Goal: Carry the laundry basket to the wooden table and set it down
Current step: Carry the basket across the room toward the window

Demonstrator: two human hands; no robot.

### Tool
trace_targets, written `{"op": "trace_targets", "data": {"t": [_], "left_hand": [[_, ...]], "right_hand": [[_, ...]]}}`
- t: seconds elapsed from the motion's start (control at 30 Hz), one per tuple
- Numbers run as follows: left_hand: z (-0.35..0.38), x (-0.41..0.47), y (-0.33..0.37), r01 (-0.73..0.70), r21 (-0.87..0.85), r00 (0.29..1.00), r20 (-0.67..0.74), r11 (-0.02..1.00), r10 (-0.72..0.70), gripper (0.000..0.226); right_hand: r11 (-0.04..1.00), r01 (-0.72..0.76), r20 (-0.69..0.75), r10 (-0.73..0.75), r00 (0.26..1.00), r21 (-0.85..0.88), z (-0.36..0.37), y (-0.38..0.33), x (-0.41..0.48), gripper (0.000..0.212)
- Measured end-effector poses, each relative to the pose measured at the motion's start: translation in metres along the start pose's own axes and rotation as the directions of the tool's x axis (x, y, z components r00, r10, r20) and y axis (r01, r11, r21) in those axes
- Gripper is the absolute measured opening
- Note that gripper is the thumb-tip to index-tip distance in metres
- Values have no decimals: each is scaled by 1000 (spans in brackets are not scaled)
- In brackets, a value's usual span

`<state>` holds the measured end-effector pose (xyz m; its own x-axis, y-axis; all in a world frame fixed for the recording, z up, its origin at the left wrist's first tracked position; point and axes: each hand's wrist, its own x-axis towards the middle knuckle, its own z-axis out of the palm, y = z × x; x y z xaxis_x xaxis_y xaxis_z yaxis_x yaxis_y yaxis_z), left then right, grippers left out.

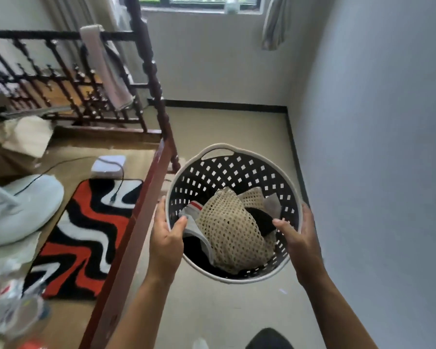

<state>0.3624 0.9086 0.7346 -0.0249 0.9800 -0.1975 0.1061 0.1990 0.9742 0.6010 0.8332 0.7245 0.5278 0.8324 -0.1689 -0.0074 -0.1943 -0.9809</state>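
Note:
I hold a round laundry basket [219,172] in the air over the beige floor, in the narrow passage between a wooden bed frame and the wall. It has a white rim and a dark perforated wall. Inside lie a cream mesh garment [230,227], grey cloth and something black. My left hand [168,238] grips the rim on the left, thumb inside. My right hand [300,238] grips the rim on the right, thumb inside. No wooden table is in view.
The reddish wooden bed frame [146,205] runs diagonally on my left, with a turned post [151,71] and a spindle railing. On the bed lie an orange, black and white rug [86,230], a white fan base [18,210], cardboard and plastic. A grey-white wall [375,147] stands close on the right.

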Motion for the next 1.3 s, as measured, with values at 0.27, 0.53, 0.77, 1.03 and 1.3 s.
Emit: {"op": "trace_targets", "data": {"t": [0.27,0.53,0.77,1.03,1.3], "left_hand": [[114,143,46,-90,68,973,219,994,73,59],[241,279,89,-51,104,981,192,993,30,71],[282,389,134,-35,48,999,8,998,34,77],[329,540,131,12,-20,994,-111,1000,-14,80],[393,716,173,18,-46,992,-126,999,-24,81]], "right_hand": [[992,-44,-257,72,964,116,-24,9,127,101],[982,-110,-125,129,984,153,-57,-2,323,97],[999,-12,20,11,1000,39,-45,-67,483,85],[1000,21,160,-18,987,-17,5,-77,680,83],[999,39,175,-36,984,-16,42,-122,875,86]]}}
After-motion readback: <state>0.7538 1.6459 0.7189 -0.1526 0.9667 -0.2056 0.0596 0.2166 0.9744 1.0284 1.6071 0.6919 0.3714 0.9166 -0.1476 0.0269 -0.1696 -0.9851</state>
